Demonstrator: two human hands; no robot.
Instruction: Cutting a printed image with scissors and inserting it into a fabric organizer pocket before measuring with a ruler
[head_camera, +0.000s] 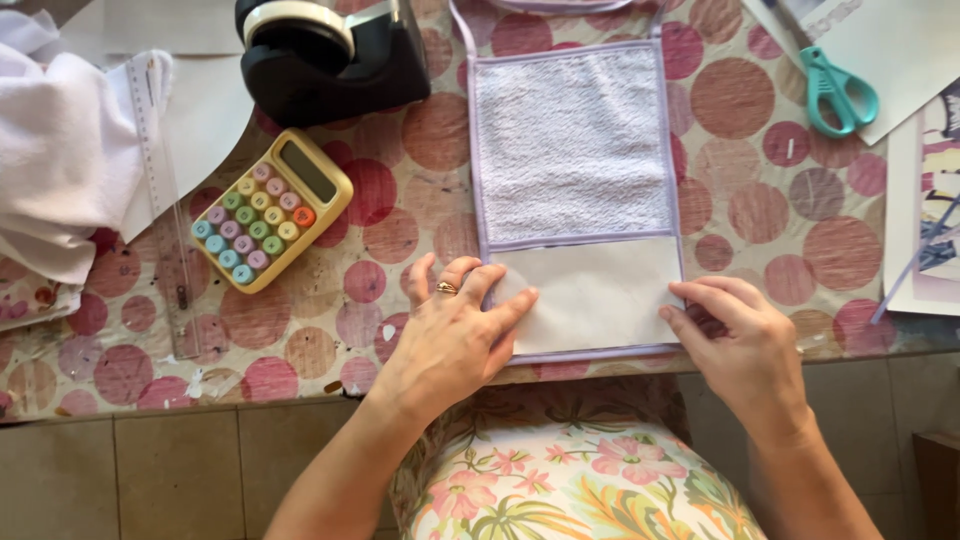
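Lilac-edged terry cloth panel (572, 140), with a smooth white pocket-like strip (595, 295) across its near end, lies flat on the worktop (400, 190), which is covered in a pink-and-brown dotted cloth; its long axis runs straight away from the person, and its near edge sits at the worktop's front edge. Both hands rest on that near strip: the left hand (455, 335), wearing a ring, lies open with fingers spread flat over the panel's lower left corner, and the right hand (735, 345) presses loosely curled fingertips on the lower right corner, grasping nothing. The two hands are about equally near, one at each side, with the towelling part lying beyond them. Left of the panel sits a yellow calculator (272, 210) with pastel keys, farther left a clear ruler (160, 200) and a heap of white fabric (55, 160); beyond the calculator stands a black tape dispenser (330, 55). Right of the panel's far end lie teal-handled scissors (838, 92) on white paper (900, 50). The panel's far edge and its lilac loops are cut off at the top, and whether the white strip is an open pocket or stitched shut cannot be made out.
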